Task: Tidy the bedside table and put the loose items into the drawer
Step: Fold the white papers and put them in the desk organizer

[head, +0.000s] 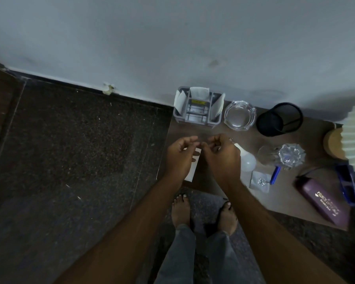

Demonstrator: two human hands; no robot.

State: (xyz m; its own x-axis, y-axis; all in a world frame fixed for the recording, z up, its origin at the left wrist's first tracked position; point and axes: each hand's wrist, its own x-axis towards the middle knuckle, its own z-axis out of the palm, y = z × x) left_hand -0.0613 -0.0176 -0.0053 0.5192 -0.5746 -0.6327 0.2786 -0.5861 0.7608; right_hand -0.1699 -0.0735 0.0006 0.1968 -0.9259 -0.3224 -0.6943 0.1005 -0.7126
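Wooden table (pixel 285 193) looks barely tidied. A bulb (pixel 247 160), pen (pixel 275 174), case (pixel 322 201) and glasses (pixel 347 185) lie loose from three to four o'clock of the hands, so most of the job seems left. No drawer is in view. The left hand (pixel 179 158) and right hand (pixel 221 154) hover at the table's nine o'clock edge above a white slip (pixel 190 175). Their fingers curl toward each other, but the dim view doesn't show whether they pinch anything. An organizer (pixel 197 108), ashtray (pixel 239 115) and mesh cup (pixel 279 119) stand at twelve o'clock.
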